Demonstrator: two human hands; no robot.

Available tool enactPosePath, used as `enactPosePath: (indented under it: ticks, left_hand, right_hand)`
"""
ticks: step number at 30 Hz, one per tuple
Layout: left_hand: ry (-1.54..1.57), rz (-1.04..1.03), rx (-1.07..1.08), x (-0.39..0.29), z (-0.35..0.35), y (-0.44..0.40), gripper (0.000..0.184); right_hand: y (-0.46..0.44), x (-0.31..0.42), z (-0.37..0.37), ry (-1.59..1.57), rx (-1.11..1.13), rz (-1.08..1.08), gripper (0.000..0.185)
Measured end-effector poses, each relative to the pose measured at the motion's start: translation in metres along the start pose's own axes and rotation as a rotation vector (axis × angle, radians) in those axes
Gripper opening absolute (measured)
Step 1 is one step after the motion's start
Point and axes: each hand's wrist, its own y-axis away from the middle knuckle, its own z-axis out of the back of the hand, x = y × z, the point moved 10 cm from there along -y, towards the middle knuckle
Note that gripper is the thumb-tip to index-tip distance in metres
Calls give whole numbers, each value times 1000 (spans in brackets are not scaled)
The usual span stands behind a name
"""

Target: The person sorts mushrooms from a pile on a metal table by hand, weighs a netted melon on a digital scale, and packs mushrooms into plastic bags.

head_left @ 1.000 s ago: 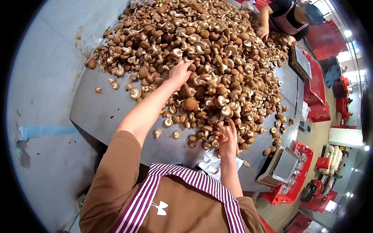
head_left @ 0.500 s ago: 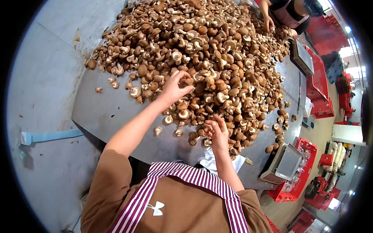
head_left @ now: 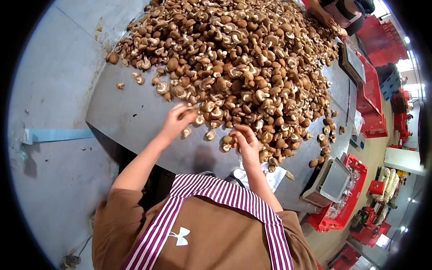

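My left hand (head_left: pixel 176 122) is over the near left edge of the mushroom pile (head_left: pixel 252 58), its fingers closed on a brown-capped mushroom (head_left: pixel 191 112); the fingertips are blurred. Loose mushrooms with pale stems, such as one (head_left: pixel 210 135), lie on the metal table just right of it. My right hand (head_left: pixel 247 141) is at the pile's front edge, thumb and fingers apart and pointing left. Its fingertips are beside a small cluster of mushrooms (head_left: pixel 227 140), and I cannot make out anything in its grasp. A white cloth (head_left: pixel 272 177) lies under my right forearm.
The grey metal table (head_left: pixel 117 112) carries the pile. At the right stand a scale (head_left: pixel 333 182), a red crate (head_left: pixel 344 211) with bagged goods, and another red crate (head_left: pixel 369 92). A co-worker (head_left: pixel 339 15) works at the far right corner. A light-blue bar (head_left: pixel 60 136) is at the left.
My left hand has drawn back from the pile toward me and left, with a mushroom in its fingers. My right hand has shifted slightly toward the cluster. The view has tilted a little.
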Motion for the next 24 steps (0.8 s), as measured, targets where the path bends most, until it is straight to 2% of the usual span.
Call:
enactPosePath:
  ticks: [3,5,6,7,8,9,10,11,12,14,16,18,19,21,24]
  left_hand:
    - [-275,141,-114,72,72,68,30]
    - [-334,361,-212,116,128,132,33]
    - [-483,423,-290,128,162,166,35]
    - [-551,365,-419,139,193,204,40]
    - [-658,632,-389,178,229,250,41]
    - [-891,723,-328,213,265,294,39]
    - [-847,843,-366,261,300,351,39]
    - [-1040,996,-265,310,332,403,47]
    - [-1293,983,-249,264,328,394,54]
    - [-1035,1056,-206,257,325,367,52]
    - [-874,619,-328,268,316,312,45]
    - [-668,523,-369,250,285,231,39]
    - [-585,485,-363,210,258,187,35]
    - [-382,418,-346,188,217,108,34]
    - [-257,243,-269,157,152,4,38]
  right_hand:
    - [7,-35,16,41,-8,-39,23]
    - [12,-57,25,45,-14,-92,23]
    - [15,-67,28,45,-7,-130,23]
    - [18,-76,30,75,-5,-162,23]
    - [21,-85,31,106,-4,-194,23]
    - [23,-90,27,83,21,-208,23]
    - [24,-101,27,98,22,-240,23]
    - [24,-107,23,116,51,-249,22]
    - [23,-112,17,133,78,-256,22]
    - [23,-113,1,126,109,-279,22]
    - [26,-119,-22,95,150,-427,22]
    - [20,-125,-42,100,207,-435,23]
    - [18,-127,-55,126,257,-434,23]
    - [14,-130,-74,132,335,-435,25]
    - [7,-124,-89,140,364,-410,26]
